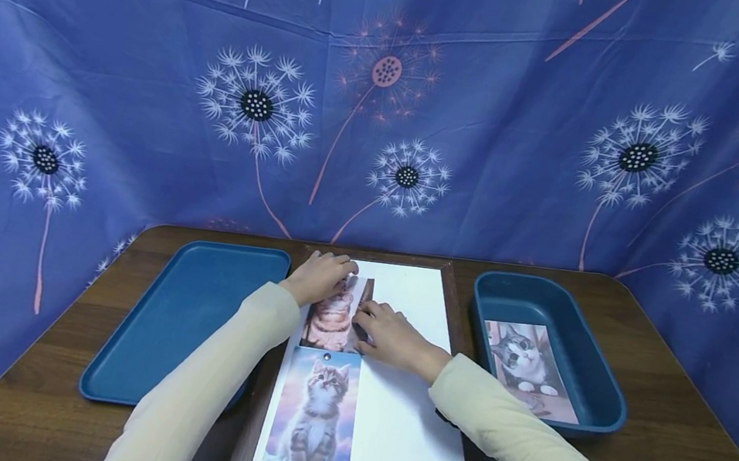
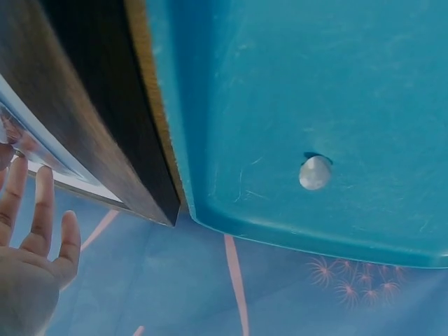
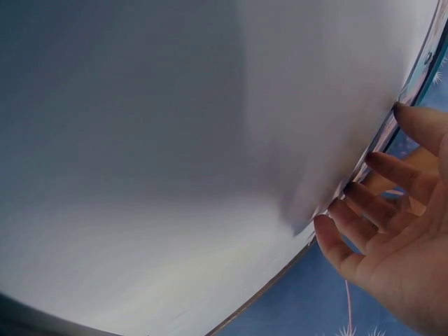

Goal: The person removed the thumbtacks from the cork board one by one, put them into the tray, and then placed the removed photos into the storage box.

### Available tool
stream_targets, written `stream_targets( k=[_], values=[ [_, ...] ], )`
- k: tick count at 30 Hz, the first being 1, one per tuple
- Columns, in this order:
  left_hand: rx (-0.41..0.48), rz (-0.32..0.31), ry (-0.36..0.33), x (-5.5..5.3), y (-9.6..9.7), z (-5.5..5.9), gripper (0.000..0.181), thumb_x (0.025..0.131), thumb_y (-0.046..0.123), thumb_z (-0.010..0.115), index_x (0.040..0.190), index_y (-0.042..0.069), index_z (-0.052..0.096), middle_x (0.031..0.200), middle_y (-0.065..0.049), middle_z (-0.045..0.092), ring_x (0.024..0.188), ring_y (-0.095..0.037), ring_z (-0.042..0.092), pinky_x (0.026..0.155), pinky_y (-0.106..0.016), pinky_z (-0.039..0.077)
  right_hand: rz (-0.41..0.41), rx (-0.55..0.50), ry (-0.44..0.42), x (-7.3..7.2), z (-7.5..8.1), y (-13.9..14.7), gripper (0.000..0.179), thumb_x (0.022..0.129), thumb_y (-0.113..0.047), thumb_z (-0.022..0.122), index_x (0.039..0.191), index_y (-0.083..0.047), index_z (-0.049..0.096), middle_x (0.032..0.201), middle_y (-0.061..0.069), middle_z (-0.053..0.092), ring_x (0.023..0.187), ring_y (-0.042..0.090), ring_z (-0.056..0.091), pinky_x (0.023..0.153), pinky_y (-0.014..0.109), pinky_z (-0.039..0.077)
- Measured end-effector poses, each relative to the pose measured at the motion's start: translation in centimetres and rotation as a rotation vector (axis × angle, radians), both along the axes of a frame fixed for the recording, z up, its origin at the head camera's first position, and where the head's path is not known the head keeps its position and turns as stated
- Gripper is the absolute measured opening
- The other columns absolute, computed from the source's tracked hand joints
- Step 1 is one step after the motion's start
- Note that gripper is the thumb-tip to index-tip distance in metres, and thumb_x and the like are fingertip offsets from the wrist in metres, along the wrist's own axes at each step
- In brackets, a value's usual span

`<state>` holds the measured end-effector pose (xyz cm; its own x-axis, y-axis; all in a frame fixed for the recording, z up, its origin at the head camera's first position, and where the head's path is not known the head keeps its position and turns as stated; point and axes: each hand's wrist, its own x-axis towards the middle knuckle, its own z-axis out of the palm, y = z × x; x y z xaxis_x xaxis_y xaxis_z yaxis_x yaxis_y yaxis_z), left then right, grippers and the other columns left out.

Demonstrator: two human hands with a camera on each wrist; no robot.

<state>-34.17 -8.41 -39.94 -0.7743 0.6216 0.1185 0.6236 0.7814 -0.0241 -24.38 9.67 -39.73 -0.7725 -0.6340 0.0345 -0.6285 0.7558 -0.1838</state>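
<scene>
A photo of an orange cat [image 1: 331, 317] lies on a white board [image 1: 414, 423] in a brown frame. My left hand [image 1: 323, 277] touches its upper part; in the left wrist view several fingers [image 2: 43, 203] are extended, while the thumb side is cut off by the frame edge. The right hand [image 1: 397, 337] rests its fingertips on the photo's right edge, fingers [image 3: 378, 203] fairly straight. Below it a photo of a grey striped kitten [image 1: 317, 418] lies on the board, with a small round magnet-like piece [image 1: 327, 356] at its top edge.
A flat blue tray [image 1: 190, 316] stands left of the frame; the left wrist view shows a small whitish round piece [image 2: 315, 173] in it. To the right, a deeper blue bin [image 1: 593, 369] holds a photo of a grey-and-white cat [image 1: 526, 360]. A blue dandelion-print cloth [image 1: 488, 184] hangs behind.
</scene>
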Motion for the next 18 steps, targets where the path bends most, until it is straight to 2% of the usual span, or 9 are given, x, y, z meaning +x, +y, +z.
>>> stream_targets(
  k=[9,18],
  values=[
    [0.017,-0.007,0.001,-0.5,0.21,0.02,0.03,0.088,0.016,0.06,0.118,0.02,0.058,0.115,0.001,0.061,0.102,-0.02,0.059,0.092,-0.048,0.041,0.002,-0.002,-0.009,-0.09,0.03,0.08,0.041,0.086,-0.026,0.062,0.122,-0.01,0.053,0.127,0.011,0.048,0.115,0.029,0.047,0.089,0.047,0.042],
    [0.042,0.016,0.023,-0.43,0.41,-0.09,0.028,0.086,0.013,0.062,0.112,0.019,0.06,0.109,0.001,0.063,0.098,-0.02,0.06,0.089,-0.047,0.042,0.009,-0.015,-0.024,0.03,0.1,0.0,0.041,0.086,-0.028,0.062,0.121,-0.009,0.053,0.128,0.013,0.047,0.116,0.031,0.047,0.089,0.049,0.042]
  ],
)
